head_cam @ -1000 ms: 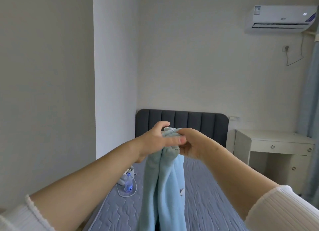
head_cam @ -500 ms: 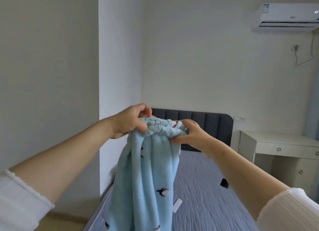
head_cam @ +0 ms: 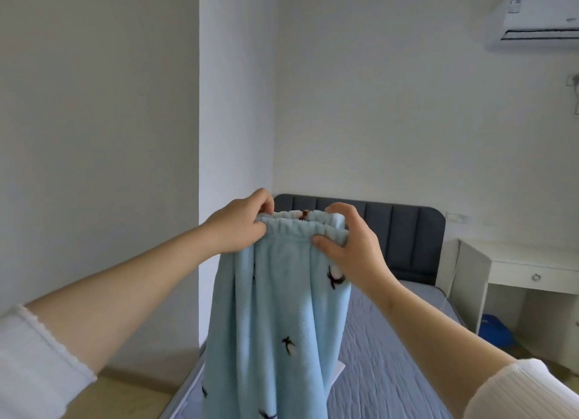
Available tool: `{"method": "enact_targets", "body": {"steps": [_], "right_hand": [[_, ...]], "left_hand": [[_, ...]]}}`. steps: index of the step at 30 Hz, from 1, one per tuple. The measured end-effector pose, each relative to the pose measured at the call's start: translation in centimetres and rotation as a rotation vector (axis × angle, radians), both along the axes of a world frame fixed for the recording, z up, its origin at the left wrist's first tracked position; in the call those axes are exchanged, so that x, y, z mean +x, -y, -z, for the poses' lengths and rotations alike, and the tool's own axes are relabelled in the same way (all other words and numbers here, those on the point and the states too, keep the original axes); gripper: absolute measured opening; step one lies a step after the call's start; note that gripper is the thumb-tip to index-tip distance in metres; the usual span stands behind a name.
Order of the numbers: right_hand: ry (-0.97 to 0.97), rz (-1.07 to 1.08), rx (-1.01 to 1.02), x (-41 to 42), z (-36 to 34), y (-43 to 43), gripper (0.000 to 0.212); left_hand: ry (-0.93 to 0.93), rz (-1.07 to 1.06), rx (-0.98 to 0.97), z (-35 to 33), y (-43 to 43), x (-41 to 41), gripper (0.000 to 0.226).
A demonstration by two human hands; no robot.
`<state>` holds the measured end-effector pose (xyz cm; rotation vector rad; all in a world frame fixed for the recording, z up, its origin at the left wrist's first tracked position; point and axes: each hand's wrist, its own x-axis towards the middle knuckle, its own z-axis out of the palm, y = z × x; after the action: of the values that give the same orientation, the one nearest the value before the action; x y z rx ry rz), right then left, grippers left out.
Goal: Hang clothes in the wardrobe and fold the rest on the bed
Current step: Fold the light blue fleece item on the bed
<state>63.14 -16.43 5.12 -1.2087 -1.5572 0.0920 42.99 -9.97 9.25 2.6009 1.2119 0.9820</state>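
Light-blue fleece trousers are up in the air over the near-left part of the bed, not on a hanger, not laid down; left hand pinches one end of the elastic waistband, right hand the other, fingers curled over the top edge, thumbs on the near face; legs hang straight down and run out of view at the bottom, so hem position unknown. Reads as squaring up before a fold, early in that step. To do it well: hold both ends at the same height; pull the elastic just taut so the side seams line up; let the fleece's own weight drop the creases out; then lower hem-first onto bare mattress, waistband last, towards the headboard. Flat white item lies on the mattress just beside the cloth; cannot tell what it is; land clear of it. Thick pile will likely bulk and slip; press each fold flat.
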Motion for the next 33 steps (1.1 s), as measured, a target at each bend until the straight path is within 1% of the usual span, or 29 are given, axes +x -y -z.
{"method": "enact_targets", "body": {"steps": [2,4,5,6,8,10,11,12,13,15,16,17,18,20,21,22,23,24,25,26,27,29,30,31,32,33], "right_hand": [[0.243,0.013,0.089,0.1,-0.1,0.3,0.05],[0.464,0.027,0.041,0.1,-0.2,0.4,0.062],[0.532,0.047,-0.001,0.0,-0.2,0.3,0.066],[0.535,0.053,-0.026,-0.1,-0.2,0.3,0.066],[0.386,0.018,-0.013,0.1,0.0,0.1,0.053],[0.239,-0.009,-0.012,0.5,0.0,0.2,0.032],[0.182,-0.024,-0.023,0.8,-0.2,0.3,0.021],[0.132,-0.053,-0.042,1.0,-0.3,0.4,0.012],[0.097,-0.087,-0.08,1.1,-0.4,0.6,0.013],[0.037,-0.178,-0.179,0.9,-0.4,0.8,0.02],[-0.014,-0.225,-0.206,0.7,-0.4,1.1,0.019],[-0.081,-0.262,-0.21,0.6,-0.3,1.2,0.021],[-0.168,-0.288,-0.207,0.5,0.0,1.3,0.029],[-0.414,-0.345,-0.23,0.6,0.5,1.2,0.06],[-0.547,-0.401,-0.277,0.8,0.6,1.1,0.075],[-0.646,-0.478,-0.359,1.1,0.8,1.1,0.081],[-0.68,-0.57,-0.473,1.2,0.9,1.2,0.077],[-0.654,-0.633,-0.598,1.1,1.0,1.5,0.066],[-0.602,-0.651,-0.709,0.8,1.2,1.8,0.054],[-0.568,-0.622,-0.772,0.6,1.4,2.0,0.043],[-0.579,-0.567,-0.781,0.4,1.4,1.9,0.035],[-0.669,-0.467,-0.711,-0.2,0.9,1.5,0.024],[-0.711,-0.444,-0.665,-0.7,0.5,1.3,0.02],[-0.737,-0.438,-0.623,-1.3,0.0,1.1,0.017],[-0.743,-0.431,-0.588,-2.1,-0.4,0.9,0.015],[-0.735,-0.423,-0.56,-2.9,-0.6,0.6,0.014]], "left_hand": [[0.186,0.033,-0.025,-0.3,0.0,-0.1,0.027],[0.301,0.042,-0.053,-0.4,0.0,-0.2,0.031],[0.352,0.046,-0.076,-0.4,0.0,-0.2,0.032],[0.391,0.053,-0.104,-0.3,0.0,-0.2,0.033],[0.399,0.07,-0.152,-0.3,0.2,-0.3,0.034],[0.319,0.102,-0.207,-0.5,0.6,-0.7,0.034],[0.236,0.123,-0.259,-0.7,0.9,-1.1,0.034],[0.114,0.133,-0.32,-0.9,1.2,-1.5,0.034],[-0.035,0.113,-0.357,-1.2,1.6,-1.8,0.033],[-0.295,0.005,-0.334,-1.2,2.3,-1.9,0.028],[-0.358,-0.054,-0.287,-1.0,2.5,-1.6,0.026],[-0.351,-0.094,-0.231,-0.5,2.7,-1.3,0.024],[-0.278,-0.107,-0.178,-0.1,2.9,-0.9,0.024],[0.004,-0.082,-0.107,0.8,3.2,-0.3,0.024],[0.153,-0.06,-0.101,1.0,3.3,-0.2,0.025],[0.278,-0.036,-0.113,1.0,3.3,-0.1,0.026],[0.376,-0.008,-0.146,0.9,3.4,-0.1,0.027],[0.463,0.032,-0.204,0.7,3.6,-0.1,0.025],[0.556,0.074,-0.28,0.6,3.7,-0.2,0.023],[0.671,0.11,-0.357,0.5,3.7,-0.4,0.021],[0.806,0.117,-0.432,0.6,3.6,-0.6,0.024],[1.054,0.025,-0.58,1.3,3.5,-1.2,0.035],[1.101,-0.011,-0.688,2.0,3.4,-1.6,0.046],[1.057,-0.004,-0.83,2.9,3.4,-2.0,0.06],[0.951,0.037,-0.975,3.8,3.6,-2.3,0.068],[0.832,0.093,-1.077,4.5,3.9,-2.5,0.065]]}}
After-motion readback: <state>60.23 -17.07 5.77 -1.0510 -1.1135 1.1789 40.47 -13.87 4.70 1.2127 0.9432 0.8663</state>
